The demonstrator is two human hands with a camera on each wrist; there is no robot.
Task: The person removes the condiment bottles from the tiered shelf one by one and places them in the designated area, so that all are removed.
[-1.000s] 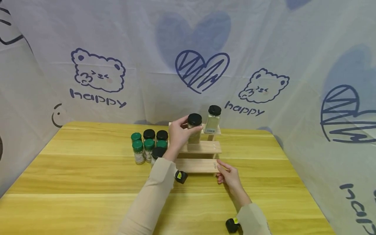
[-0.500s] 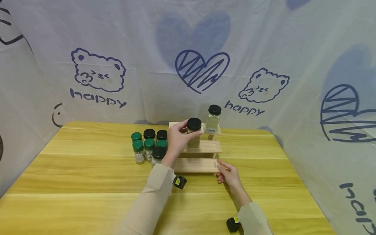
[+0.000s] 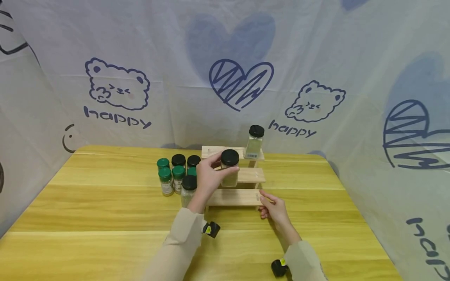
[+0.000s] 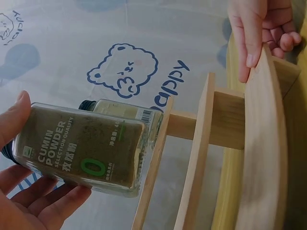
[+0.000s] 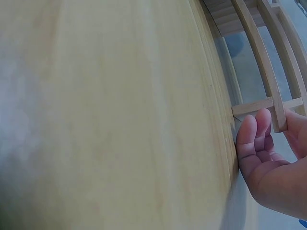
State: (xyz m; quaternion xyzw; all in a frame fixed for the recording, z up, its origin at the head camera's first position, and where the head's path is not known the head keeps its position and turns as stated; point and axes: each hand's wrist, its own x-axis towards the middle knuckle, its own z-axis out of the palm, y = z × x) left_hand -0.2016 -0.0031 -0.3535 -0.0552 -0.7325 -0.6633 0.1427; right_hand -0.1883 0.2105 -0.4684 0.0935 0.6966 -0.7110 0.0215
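My left hand [image 3: 209, 177] grips a glass jar of cumin powder [image 4: 81, 148] with a black lid. In the head view the jar hangs in front of the middle step of a three-step wooden rack [image 3: 235, 197], apart from the boards as far as I can see. The right end of the lowest board is pinched by my right hand [image 3: 275, 210], thumb on top and fingers curled at the end. A second black-lidded jar [image 3: 254, 142] stands on the right end of the top step.
Left of the rack stand several small green-lidded bottles [image 3: 166, 181] and black-lidded jars [image 3: 178, 160]. One black-lidded jar [image 3: 189, 187] is close to my left wrist, partly hidden. The wooden table [image 3: 105, 203] ends at a printed cloth [image 3: 168, 78] behind.
My left hand has brought the cumin jar lower and nearer to me, slightly leftward, away from the top step. My right hand has stayed at the rack's end.
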